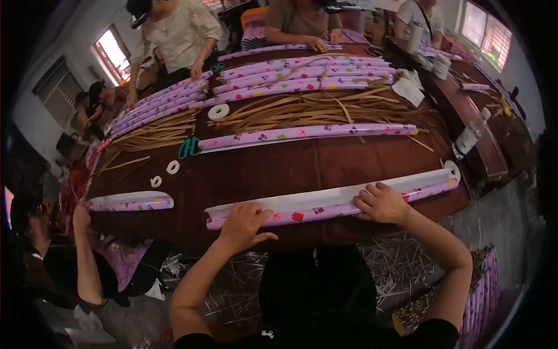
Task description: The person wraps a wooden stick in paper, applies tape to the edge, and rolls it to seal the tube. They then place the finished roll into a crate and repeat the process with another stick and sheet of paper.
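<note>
A sheet of purple patterned wrapping paper point(325, 213) lies partly rolled along the table's near edge, its white inner side showing behind the roll. My left hand point(241, 225) is on the roll near its left end, fingers bent over the top and thumb stretched out on the near side. Further right, my right hand point(381, 203) grips the same roll with curled fingers; its thumb is mostly hidden. Beyond the paper's right end sits a white tape roll point(452, 170). A finished-looking purple roll point(308, 136) lies farther back, beside teal-handled scissors point(189, 148).
Brown paper strips point(290, 113) and several purple rolls point(302, 72) cover the far table. A plastic bottle point(472, 134) stands at the right. Other people work across the table and at left, where another paper roll point(133, 202) lies. Paper shreds point(401, 267) litter the floor.
</note>
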`<state>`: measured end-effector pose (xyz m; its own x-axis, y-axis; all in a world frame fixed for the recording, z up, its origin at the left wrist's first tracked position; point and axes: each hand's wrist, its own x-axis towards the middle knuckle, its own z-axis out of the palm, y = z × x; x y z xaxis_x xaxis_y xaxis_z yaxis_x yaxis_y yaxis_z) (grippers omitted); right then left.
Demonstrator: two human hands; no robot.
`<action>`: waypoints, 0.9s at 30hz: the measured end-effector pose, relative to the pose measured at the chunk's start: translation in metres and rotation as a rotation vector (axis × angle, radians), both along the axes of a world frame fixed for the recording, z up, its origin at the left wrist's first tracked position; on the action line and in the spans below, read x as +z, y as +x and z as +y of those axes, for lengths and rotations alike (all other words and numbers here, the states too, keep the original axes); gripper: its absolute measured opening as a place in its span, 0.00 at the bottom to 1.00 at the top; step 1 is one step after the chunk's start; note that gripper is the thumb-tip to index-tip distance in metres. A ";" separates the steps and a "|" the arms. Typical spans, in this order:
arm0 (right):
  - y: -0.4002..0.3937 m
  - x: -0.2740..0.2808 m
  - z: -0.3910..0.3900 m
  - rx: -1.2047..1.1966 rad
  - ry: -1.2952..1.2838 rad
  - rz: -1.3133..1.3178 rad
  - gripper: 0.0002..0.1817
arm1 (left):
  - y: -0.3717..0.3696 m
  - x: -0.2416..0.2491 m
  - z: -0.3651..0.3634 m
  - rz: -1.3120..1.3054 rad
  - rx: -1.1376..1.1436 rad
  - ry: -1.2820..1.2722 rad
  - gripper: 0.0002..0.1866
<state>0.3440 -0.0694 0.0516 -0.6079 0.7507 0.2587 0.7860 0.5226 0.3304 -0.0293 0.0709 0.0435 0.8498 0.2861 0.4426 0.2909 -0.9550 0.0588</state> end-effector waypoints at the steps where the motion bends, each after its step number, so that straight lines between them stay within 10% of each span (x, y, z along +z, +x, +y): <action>1: 0.002 -0.002 0.000 0.010 -0.004 -0.006 0.21 | 0.002 0.001 -0.001 0.002 -0.034 -0.010 0.22; 15: -0.046 0.026 0.036 0.004 -0.138 0.336 0.20 | 0.000 -0.011 -0.018 0.031 0.074 0.004 0.28; 27: -0.250 0.003 0.217 0.302 -1.150 0.802 0.16 | -0.003 -0.028 -0.026 -0.108 0.172 0.021 0.23</action>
